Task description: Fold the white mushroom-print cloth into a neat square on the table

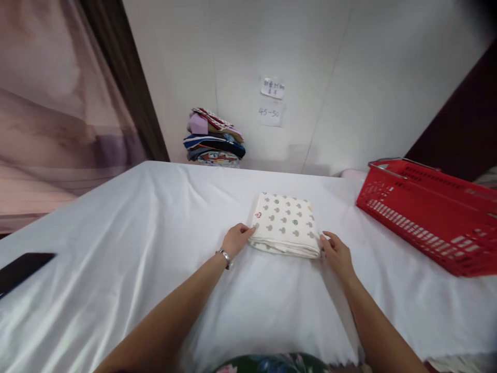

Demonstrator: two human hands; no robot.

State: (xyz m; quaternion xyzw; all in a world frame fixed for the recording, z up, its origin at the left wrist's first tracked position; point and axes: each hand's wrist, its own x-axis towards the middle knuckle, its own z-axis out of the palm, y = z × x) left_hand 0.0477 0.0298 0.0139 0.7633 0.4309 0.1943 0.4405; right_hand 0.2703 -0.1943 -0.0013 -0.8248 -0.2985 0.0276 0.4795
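Observation:
A white folded cloth (285,220) with grey mushroom-like prints and a few red, green and yellow ones lies flat on the white-covered table. Its layered folded edge faces me. My left hand (236,239), with a silver bracelet or watch at the wrist, is closed on the cloth's near left corner, thumb on top. At the near right corner, my right hand (337,254) has its fingertips against the cloth's edge, fingers bent in. The undersides of both grips are hidden.
A red plastic basket (419,217) with metal handles stands at the right. Behind the table's far edge is a pile of folded clothes (215,137). A dark flat object (23,269) lies at the left edge. Paper notes (271,113) are on the wall; a pink curtain (58,114) hangs left.

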